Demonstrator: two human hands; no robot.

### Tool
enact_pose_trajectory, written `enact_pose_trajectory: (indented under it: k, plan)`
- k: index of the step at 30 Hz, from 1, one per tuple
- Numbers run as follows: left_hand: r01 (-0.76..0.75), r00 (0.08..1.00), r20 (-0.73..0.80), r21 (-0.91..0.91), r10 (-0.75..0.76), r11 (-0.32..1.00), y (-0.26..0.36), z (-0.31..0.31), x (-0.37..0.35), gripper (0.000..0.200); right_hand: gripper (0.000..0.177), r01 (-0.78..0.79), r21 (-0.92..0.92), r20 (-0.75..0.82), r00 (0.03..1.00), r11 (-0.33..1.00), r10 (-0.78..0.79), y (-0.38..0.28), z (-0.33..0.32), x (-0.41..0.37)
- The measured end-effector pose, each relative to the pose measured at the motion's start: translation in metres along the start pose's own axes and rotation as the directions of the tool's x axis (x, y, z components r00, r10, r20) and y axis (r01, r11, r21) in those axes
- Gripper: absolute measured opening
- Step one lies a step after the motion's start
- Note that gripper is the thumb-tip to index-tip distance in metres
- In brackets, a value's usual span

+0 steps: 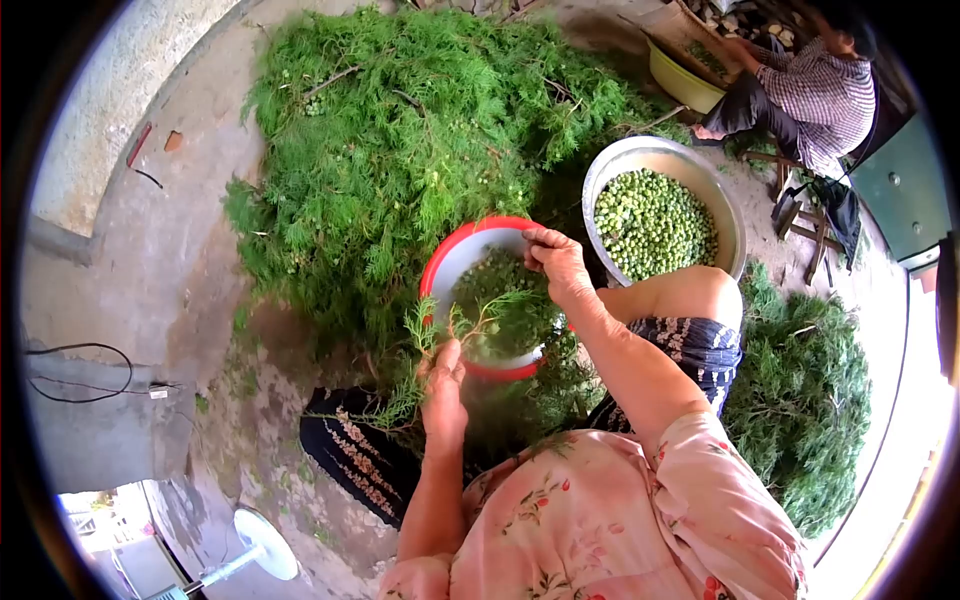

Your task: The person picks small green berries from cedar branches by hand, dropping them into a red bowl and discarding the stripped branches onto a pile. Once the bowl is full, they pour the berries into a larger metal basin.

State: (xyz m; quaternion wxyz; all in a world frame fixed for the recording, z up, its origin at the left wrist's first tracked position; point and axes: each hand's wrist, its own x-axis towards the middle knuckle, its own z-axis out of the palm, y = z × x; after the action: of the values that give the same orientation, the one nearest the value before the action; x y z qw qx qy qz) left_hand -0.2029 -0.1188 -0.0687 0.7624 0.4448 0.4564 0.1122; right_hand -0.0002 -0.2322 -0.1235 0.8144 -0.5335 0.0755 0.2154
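A leafy green sprig (468,322) is held in my left hand (442,392), its fingers closed round the stem at the near left side of a red-rimmed basin (452,243). Over the right part of that basin is my right hand (556,262), fingers bent and pressed together; whatever they may hold is too small to make out. Small green cones and bits of foliage lie inside the basin. Just to the right stands a large metal basin (731,215) with many round green cones (652,222) in it.
A big heap of cut green branches (370,150) spreads beyond the basins. Another pile (800,400) lies at the right. At the upper right a person (815,100) sits by a yellow tub (680,82). A fan (265,545) and a black cable (80,347) are at the left.
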Motion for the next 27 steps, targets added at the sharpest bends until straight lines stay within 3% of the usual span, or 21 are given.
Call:
enact_pose_trajectory:
  k: [3,4,5,7,9,11,13,15,17,18,20,21,22,23,25,27]
  plan:
    - [-0.024,1.0,-0.017,-0.068,0.023,0.997,-0.002,0.001,0.003,0.034,0.012,-0.003,-0.044,-0.016,1.0,0.999,0.003,0.002,0.003,0.008]
    - [-0.042,0.999,-0.006,-0.098,0.042,0.994,-0.001,0.001,0.001,0.035,0.015,0.015,-0.122,0.048,0.999,0.992,-0.009,0.004,0.003,0.009]
    - [-0.062,0.998,0.005,-0.129,0.063,0.99,-0.001,0.0,-0.001,0.036,0.015,0.193,-0.257,0.095,0.98,0.947,-0.173,0.006,0.006,0.007]
    - [-0.096,0.995,-0.004,-0.158,0.097,0.983,-0.002,-0.002,0.002,0.024,0.016,0.519,-0.47,0.248,0.854,0.714,-0.458,0.011,0.011,0.003]
    - [-0.15,0.988,-0.058,-0.171,0.142,0.974,0.001,0.006,0.001,0.018,0.014,0.539,-0.528,0.131,0.816,0.657,-0.563,-0.021,0.026,-0.037]
    - [-0.203,0.979,-0.008,-0.145,0.204,0.968,0.004,0.01,0.0,0.019,0.019,0.437,-0.56,0.068,0.871,0.704,-0.486,-0.013,0.019,-0.054]
    - [-0.23,0.972,0.011,-0.138,0.234,0.963,0.004,0.012,0.001,0.018,0.026,0.354,-0.414,0.054,0.929,0.838,-0.366,-0.006,0.028,-0.089]
    - [-0.226,0.974,-0.003,-0.149,0.228,0.963,0.001,0.016,0.003,0.018,0.034,-0.024,-0.195,-0.017,1.0,0.98,0.021,0.012,0.034,-0.107]
    - [-0.209,0.976,0.018,-0.164,0.215,0.964,-0.002,0.022,0.001,0.018,0.048,-0.286,0.073,-0.122,0.948,0.956,0.293,0.004,0.053,-0.123]
    - [-0.196,0.979,0.02,-0.173,0.202,0.965,-0.006,0.024,0.001,0.018,0.061,-0.346,0.164,-0.03,0.934,0.924,0.356,0.007,0.053,-0.122]
    - [-0.185,0.982,0.001,-0.17,0.188,0.968,-0.009,0.031,-0.004,0.017,0.059,-0.314,0.185,-0.073,0.941,0.931,0.332,0.008,0.06,-0.119]
    - [-0.226,0.973,0.022,-0.081,0.228,0.971,-0.012,0.033,-0.004,0.018,0.058,-0.297,0.193,-0.095,0.943,0.935,0.319,0.008,0.064,-0.116]
    - [-0.203,0.975,0.084,-0.029,0.204,0.979,-0.01,0.035,-0.008,0.025,0.043,-0.252,0.15,-0.163,0.947,0.956,0.275,0.012,0.068,-0.111]
    - [-0.184,0.973,0.148,0.023,0.179,0.983,-0.007,0.039,-0.013,0.034,0.04,-0.191,0.143,-0.16,0.964,0.971,0.213,0.018,0.068,-0.105]
    - [-0.252,0.964,0.109,0.078,0.243,0.965,-0.018,0.045,-0.006,0.031,0.034,-0.068,0.126,-0.151,0.985,0.99,0.087,0.025,0.065,-0.095]
    - [-0.261,0.965,0.012,0.148,0.262,0.954,-0.02,0.051,-0.005,0.021,0.032,0.076,-0.271,-0.162,0.979,0.96,-0.123,0.021,0.06,-0.089]
